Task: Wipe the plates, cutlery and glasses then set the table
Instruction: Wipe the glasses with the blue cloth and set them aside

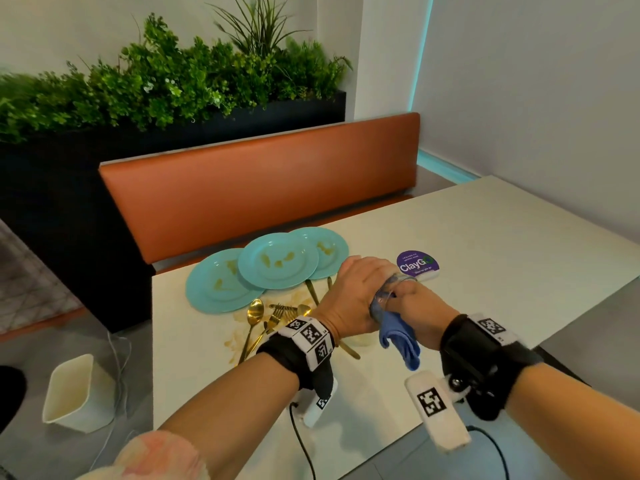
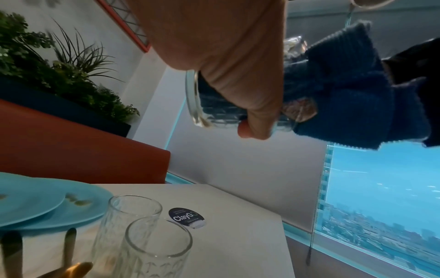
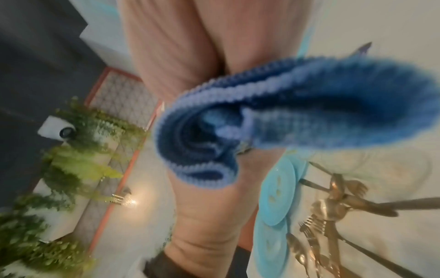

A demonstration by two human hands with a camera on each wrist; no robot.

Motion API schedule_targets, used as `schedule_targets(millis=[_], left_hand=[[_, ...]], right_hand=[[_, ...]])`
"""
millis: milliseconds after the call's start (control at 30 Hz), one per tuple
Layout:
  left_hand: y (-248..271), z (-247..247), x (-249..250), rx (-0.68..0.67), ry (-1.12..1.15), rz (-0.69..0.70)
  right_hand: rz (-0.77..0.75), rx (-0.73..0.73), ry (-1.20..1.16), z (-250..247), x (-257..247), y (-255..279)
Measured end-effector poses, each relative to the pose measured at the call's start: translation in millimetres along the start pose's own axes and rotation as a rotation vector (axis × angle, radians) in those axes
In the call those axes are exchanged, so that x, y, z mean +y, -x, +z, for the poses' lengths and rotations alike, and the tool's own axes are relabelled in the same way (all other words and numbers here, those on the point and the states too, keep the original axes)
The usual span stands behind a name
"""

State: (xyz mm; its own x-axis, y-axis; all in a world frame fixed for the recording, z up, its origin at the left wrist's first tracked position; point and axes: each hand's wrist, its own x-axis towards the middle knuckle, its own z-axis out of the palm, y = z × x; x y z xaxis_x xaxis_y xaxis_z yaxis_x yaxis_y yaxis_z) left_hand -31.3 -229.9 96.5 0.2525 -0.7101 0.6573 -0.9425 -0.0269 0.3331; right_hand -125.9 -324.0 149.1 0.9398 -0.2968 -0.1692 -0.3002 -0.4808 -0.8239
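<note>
My left hand (image 1: pixel 353 299) grips a clear ribbed glass (image 2: pixel 214 107), tipped on its side above the table. My right hand (image 1: pixel 419 306) holds a blue cloth (image 1: pixel 398 337) stuffed into the glass's mouth, with the cloth's loose end hanging below. In the right wrist view the cloth (image 3: pixel 285 120) fills the middle, blurred. Three light blue plates (image 1: pixel 277 261) with yellowish stains overlap at the table's far left. Gold cutlery (image 1: pixel 266 323) lies in a heap in front of them on a smeared patch. Two more glasses (image 2: pixel 133 225) stand upright under my left hand.
The white table (image 1: pixel 485 237) carries a round purple ClayGo sticker (image 1: pixel 417 265) just beyond my hands. An orange bench back (image 1: pixel 259 188) and a planter with greenery (image 1: pixel 173 84) lie behind. A white bin (image 1: pixel 76 393) stands on the floor at the left.
</note>
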Motion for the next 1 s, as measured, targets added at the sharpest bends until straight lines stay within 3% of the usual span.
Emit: schedule_targets(millis=[100, 200, 267, 333, 400, 500, 533, 667, 767, 833, 933, 967, 1000], left_hand=[[-3.7, -4.9, -5.9, -0.019, -0.024, -0.016], [-5.7, -10.7, -8.9, -0.168, -0.050, -0.106], [-6.0, -10.9, -9.2, -0.259, -0.049, -0.201], [-2.9, -9.6, -8.3, -0.253, -0.044, -0.237], [2.2, -4.7, -8.4, -0.181, -0.078, -0.185], [6.1, -0.2, -8.7, -0.037, -0.127, -0.098], [5.3, -0.9, -10.8, -0.032, -0.134, -0.078], [-1.5, -10.5, -14.7, -0.185, -0.116, -0.148], [-2.8, -11.1, -13.3, -0.234, -0.098, -0.219], [-1.7, -10.0, -14.0, -0.195, -0.128, -0.174], [6.4, -4.5, -14.3, -0.078, -0.144, -0.119], [7.0, -4.0, -15.4, -0.066, -0.142, -0.103], [7.0, -4.3, -16.1, -0.085, -0.129, -0.098]], right_hand=[[-0.147, 0.031, 0.316, 2.8, -3.2, -10.1], [-0.265, -0.101, 0.723, 1.9, -2.0, -14.1], [-0.282, -0.181, 0.860, 2.3, -1.1, -16.4], [-0.250, -0.217, 0.906, 1.8, -1.9, -20.8], [-0.165, -0.240, 0.789, 0.5, -4.3, -25.1], [-0.087, -0.156, 0.159, 3.7, -6.2, -19.1], [-0.097, -0.134, 0.083, 4.7, -5.7, -18.2], [-0.029, -0.200, 0.608, 7.4, -6.1, -23.0], [-0.114, -0.240, 0.807, 7.4, -8.7, -22.2], [-0.108, -0.205, 0.654, 5.0, -8.2, -25.5], [0.034, -0.162, 0.022, 15.5, -6.4, -26.7], [0.131, -0.122, -0.020, 23.8, -4.8, -35.5], [0.136, 0.003, 0.130, 25.7, -4.2, -38.9]])
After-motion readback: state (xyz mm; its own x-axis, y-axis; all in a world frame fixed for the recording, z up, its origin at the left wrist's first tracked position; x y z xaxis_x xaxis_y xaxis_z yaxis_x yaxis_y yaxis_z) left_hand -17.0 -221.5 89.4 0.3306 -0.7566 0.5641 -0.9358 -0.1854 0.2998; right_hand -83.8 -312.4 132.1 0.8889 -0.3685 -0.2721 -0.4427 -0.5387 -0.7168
